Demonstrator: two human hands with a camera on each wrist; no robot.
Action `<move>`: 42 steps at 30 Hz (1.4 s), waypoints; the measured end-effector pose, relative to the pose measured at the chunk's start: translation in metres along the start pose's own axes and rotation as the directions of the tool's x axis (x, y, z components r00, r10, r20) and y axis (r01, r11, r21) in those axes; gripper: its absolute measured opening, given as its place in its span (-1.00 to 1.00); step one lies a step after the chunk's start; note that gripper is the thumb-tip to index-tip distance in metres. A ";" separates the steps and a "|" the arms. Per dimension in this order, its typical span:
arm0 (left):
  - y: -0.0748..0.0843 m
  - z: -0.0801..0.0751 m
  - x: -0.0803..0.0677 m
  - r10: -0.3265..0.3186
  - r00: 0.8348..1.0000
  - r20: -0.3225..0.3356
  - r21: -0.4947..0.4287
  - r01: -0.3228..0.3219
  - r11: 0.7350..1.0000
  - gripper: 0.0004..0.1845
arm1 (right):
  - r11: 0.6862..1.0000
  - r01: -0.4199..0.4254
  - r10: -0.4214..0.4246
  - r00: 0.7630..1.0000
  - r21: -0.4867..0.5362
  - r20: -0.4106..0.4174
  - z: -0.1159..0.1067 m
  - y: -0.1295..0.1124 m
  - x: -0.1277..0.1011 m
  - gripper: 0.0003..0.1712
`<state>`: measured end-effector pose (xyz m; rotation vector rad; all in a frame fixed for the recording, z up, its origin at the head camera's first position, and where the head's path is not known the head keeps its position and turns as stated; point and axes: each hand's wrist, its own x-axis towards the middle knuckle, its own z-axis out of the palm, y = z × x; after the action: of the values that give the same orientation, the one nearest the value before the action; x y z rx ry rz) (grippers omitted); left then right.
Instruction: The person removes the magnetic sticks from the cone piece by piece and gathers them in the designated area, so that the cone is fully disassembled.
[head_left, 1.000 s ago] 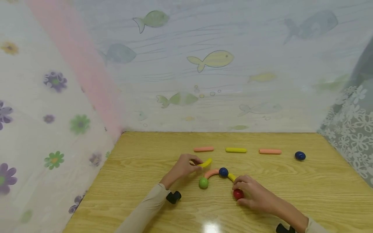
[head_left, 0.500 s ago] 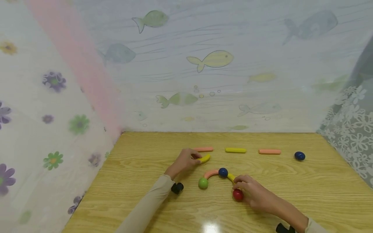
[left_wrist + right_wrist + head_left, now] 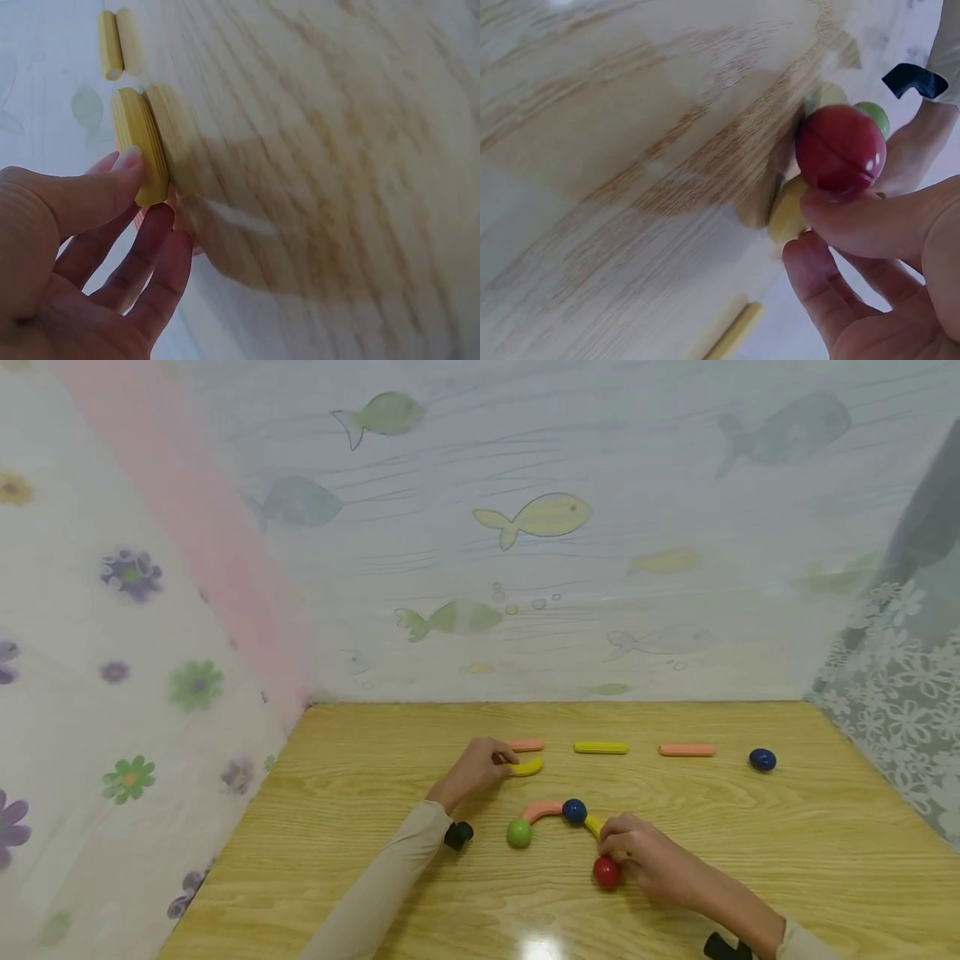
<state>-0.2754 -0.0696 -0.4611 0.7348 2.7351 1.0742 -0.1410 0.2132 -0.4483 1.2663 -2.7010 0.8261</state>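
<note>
In the head view, my left hand [image 3: 477, 768] pinches one end of a yellow curved stick [image 3: 527, 767], low over the wooden table. The left wrist view shows the thumb on the ridged side of this stick [image 3: 139, 127]. An arc lies nearer: green ball [image 3: 519, 833], orange curved stick [image 3: 542, 811], blue ball [image 3: 574, 812], a second yellow curved stick [image 3: 592, 826] and red ball [image 3: 607, 872]. My right hand [image 3: 648, 860] pinches that second yellow stick beside the red ball. In the right wrist view, thumb and fingertips meet at the stick's end [image 3: 787, 214].
Along the back of the wooden table [image 3: 360, 860] lie an orange straight stick [image 3: 528, 745], partly behind my left hand, a yellow straight stick [image 3: 601, 748], another orange one [image 3: 687, 750] and a second blue ball [image 3: 762, 760]. A fish-patterned curtain [image 3: 420, 560] hangs behind.
The left hand has carried its yellow curved stick back, away from the arc, close to the orange straight stick. My right thumb has shifted from the red ball's near side toward the yellow stick.
</note>
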 end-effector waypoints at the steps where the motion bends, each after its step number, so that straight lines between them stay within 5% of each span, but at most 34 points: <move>1: 0.000 0.000 0.000 -0.006 1.000 0.006 0.002 0.005 1.000 -0.82 | 1.000 -0.001 0.001 1.000 0.001 0.004 0.000 0.000 0.000 -0.64; 7: 0.009 0.002 -0.004 0.025 0.999 -0.030 0.015 -0.025 1.000 -0.79 | 0.999 0.046 -0.046 0.999 -0.020 0.018 0.001 -0.001 0.000 -0.68; 15: 0.041 0.007 -0.028 0.129 0.987 -0.097 -0.024 -0.132 0.991 -0.85 | 0.999 0.050 -0.049 0.998 -0.013 0.031 0.002 -0.004 0.002 -0.82; 23: 0.064 0.031 -0.064 0.190 0.978 0.084 -0.125 -0.179 0.976 -0.89 | 0.997 0.079 -0.079 0.997 -0.012 -0.023 0.009 -0.010 0.004 -0.83; 29: 0.075 0.052 -0.089 0.228 0.948 0.220 -0.217 -0.180 0.959 -0.79 | 0.999 0.052 -0.051 0.997 0.012 -0.049 0.015 -0.018 0.004 -0.85; 35: 0.081 0.061 -0.100 0.268 0.942 0.203 -0.210 -0.225 0.951 -0.76 | 0.997 0.063 -0.060 0.995 0.036 -0.077 0.022 -0.024 0.004 -0.84; 42: 0.081 0.063 -0.102 0.261 0.951 0.167 -0.245 -0.216 0.945 -0.76 | 0.991 0.077 -0.081 0.996 -0.108 -0.030 0.017 -0.020 0.002 -0.73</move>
<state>-0.1368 -0.0290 -0.4613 1.0930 2.3545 1.2558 -0.1247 0.1924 -0.4534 1.3131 -2.6109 0.6784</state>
